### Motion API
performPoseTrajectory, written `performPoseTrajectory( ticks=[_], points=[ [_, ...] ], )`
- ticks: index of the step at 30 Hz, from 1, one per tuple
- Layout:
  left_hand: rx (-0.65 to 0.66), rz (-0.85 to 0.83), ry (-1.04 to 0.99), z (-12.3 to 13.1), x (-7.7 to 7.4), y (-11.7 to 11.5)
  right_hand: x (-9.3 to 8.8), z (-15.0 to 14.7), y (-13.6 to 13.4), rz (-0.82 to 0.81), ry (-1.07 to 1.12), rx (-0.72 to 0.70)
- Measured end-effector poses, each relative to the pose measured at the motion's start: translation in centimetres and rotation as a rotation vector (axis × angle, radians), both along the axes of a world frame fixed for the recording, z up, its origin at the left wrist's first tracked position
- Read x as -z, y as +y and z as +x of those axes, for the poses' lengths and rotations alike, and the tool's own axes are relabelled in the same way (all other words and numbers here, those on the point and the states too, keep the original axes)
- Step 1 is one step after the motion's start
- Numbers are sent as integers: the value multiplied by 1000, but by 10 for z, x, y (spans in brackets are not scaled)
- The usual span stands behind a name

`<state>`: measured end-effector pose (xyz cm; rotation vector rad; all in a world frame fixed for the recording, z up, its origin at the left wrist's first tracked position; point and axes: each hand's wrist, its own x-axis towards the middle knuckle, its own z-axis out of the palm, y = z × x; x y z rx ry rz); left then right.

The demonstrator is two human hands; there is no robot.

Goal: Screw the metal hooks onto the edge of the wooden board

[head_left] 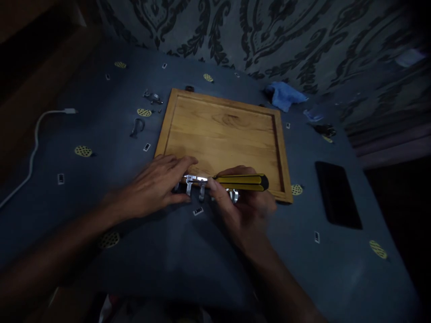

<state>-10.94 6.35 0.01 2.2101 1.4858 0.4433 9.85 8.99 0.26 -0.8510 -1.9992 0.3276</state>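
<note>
A framed wooden board (222,130) lies on the blue patterned cloth. Along its near edge are shiny metal hooks (189,186). My left hand (153,184) rests at the board's near left corner, with thumb and forefinger spread on either side of the hooks. In my right hand (245,202) is a yellow and black screwdriver (242,181), its handle pointing right and its shaft pointing left over the metal piece. Whether the tip touches a screw cannot be made out.
Loose metal hooks (137,127) lie left of the board, and a white cable (35,139) is farther left. A blue cloth (285,95) sits at the back right. A black phone (337,194) lies on the right. Patterned wallpaper (215,27) stands behind.
</note>
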Motion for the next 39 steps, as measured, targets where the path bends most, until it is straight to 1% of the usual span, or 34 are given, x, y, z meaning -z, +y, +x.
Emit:
performPoseTrajectory(
  ticks=[5,11,13,15,17,20,22,25,28,33,35,37,39],
  points=[
    [3,10,-9,-1,2,1,0,-2,-3,3,11,3],
    [16,-5,-25,-2,4,1,1,-4,-4,38,-29,44],
    [18,13,-24,-3,4,1,1,-5,-4,52,-6,40],
    [22,28,-23,-2,4,0,2,-6,-5,26,33,25],
    [28,32,-27,-2,4,1,3,-8,-6,-47,97,4],
    [24,13,-33,-1,2,1,3,-8,-6,-255,210,-45],
    [18,-5,-31,0,1,1,-1,-7,-6,-386,235,-83],
    [13,-10,-45,0,1,1,-8,-4,-5,-469,215,-141],
    [18,-5,-70,-1,2,1,-13,-1,-4,-456,175,-185],
    [10,7,-78,-2,8,1,-7,-1,-1,-258,100,-157],
    [8,9,-73,-2,10,1,-5,-2,1,-212,79,-138],
    [17,20,-78,-3,10,2,-4,-3,1,-218,71,-122],
    [39,33,-96,-5,10,1,-3,-3,0,-260,84,-112]
  ],
)
